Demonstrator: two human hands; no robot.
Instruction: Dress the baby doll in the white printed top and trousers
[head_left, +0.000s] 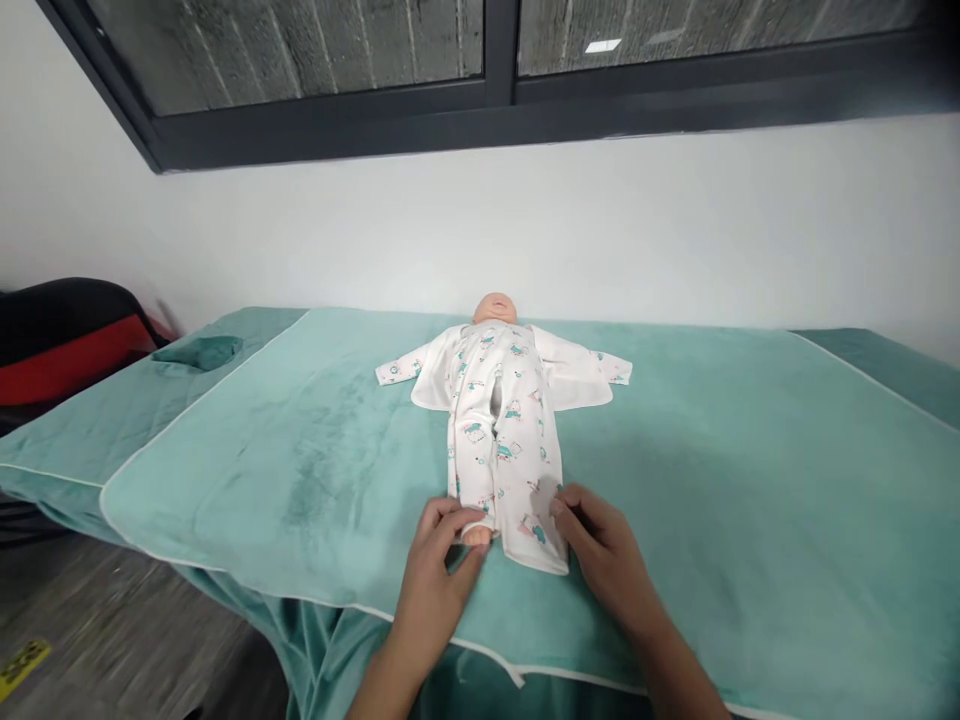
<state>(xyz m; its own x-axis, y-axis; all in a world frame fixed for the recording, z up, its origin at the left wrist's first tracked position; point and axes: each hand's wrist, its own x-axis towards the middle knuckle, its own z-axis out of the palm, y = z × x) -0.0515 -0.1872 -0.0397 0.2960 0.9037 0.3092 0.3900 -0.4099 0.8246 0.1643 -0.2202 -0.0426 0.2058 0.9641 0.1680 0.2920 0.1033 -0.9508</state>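
On the green cover [750, 520] lay the doll [495, 309], its printed trousers [521, 450] seemingly pinched by the right hand [604, 548], the left hand [436, 575] astride the foot [477, 536], its grip unclear, where hard tugging could have snagged toes.

The broad pale-green cloth sheet [300, 450] showed plush, matt nap. The white printed long-legged cloth trousers [517, 440] appeared matt. The round pinkish doll head [495, 307] resembled smooth plastic; the dark rectangular window frame [337, 125], smooth metal.

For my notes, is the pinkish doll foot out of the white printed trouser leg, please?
At least partly out: the foot shows past the hem.
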